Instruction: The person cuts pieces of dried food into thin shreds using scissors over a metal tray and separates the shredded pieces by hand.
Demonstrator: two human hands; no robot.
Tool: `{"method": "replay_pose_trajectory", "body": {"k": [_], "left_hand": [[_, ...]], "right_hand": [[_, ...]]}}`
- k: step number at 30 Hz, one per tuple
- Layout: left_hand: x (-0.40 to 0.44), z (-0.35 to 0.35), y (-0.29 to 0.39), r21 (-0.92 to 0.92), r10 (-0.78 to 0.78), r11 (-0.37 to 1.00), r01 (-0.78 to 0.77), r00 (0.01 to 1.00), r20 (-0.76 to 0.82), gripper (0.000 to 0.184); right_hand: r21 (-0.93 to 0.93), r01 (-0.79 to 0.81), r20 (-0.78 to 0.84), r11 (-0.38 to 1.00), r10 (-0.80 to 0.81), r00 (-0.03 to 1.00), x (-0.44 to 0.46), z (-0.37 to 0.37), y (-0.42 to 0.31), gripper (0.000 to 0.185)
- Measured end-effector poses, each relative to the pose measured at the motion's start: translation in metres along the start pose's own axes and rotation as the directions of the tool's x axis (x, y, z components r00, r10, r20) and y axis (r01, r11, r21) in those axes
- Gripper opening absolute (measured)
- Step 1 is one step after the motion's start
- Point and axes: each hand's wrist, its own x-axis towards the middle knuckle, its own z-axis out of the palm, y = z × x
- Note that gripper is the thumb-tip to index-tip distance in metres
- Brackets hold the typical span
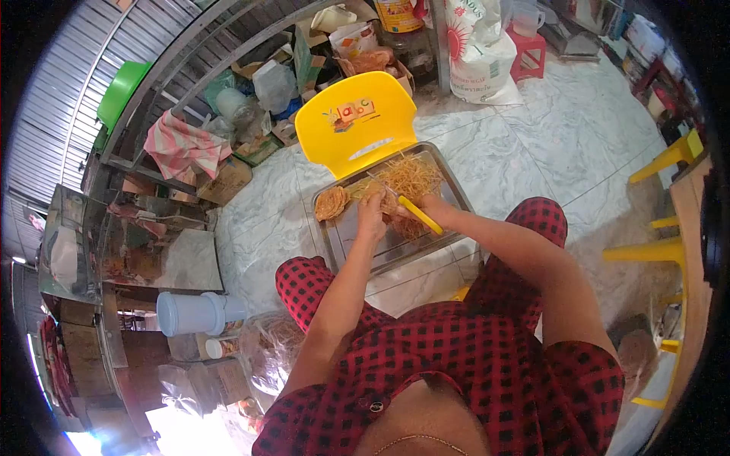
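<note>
Over a tray (351, 245) of golden strands (414, 173) and brown discs (331, 204), left hand (371, 215) holds strands, right hand (435, 211) a yellow tool (420, 215).

What the left hand (372, 216) grips is too small to tell; beside it, a yellow strip (420, 215) partly hides the right hand (436, 212).

Tan strands (414, 175) heaped on tray (346, 236), slanted yel. handle (420, 215)

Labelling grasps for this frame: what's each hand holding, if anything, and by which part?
The right hand appears to hold the yellow-handled tool by its handle. The left hand is at the straw-coloured strands; its grip can't be told.
</note>
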Motion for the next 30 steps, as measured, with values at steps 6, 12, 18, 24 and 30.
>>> {"method": "replay_pose_trajectory", "body": {"k": [6,12,18,24,30], "left_hand": [[0.009,-0.01,0.02,-0.035,0.062,0.997,-0.064,0.995,-0.073,0.014],[0.009,-0.011,0.04,-0.017,0.142,0.989,-0.149,0.967,-0.212,0.018],[0.012,-0.014,0.042,-0.034,0.123,0.99,-0.137,0.956,-0.266,0.02],[0.009,-0.013,0.043,0.033,0.122,0.992,-0.118,0.968,-0.219,0.02],[0.007,-0.008,0.038,-0.045,0.073,0.995,-0.089,0.959,-0.275,0.02]], "right_hand": [[0.108,-0.05,0.137,0.993,0.035,0.99,0.004,-0.002,0.0,0.065],[0.1,0.102,0.178,0.99,-0.119,0.977,0.012,0.008,0.016,0.07],[0.005,0.072,0.233,0.997,-0.071,0.97,0.013,0.005,0.011,0.075],[-0.086,0.141,0.216,0.986,-0.12,0.969,-0.001,-0.001,-0.002,0.076],[0.034,0.124,0.062,0.992,-0.126,0.99,-0.011,0.002,-0.005,0.057]]}}
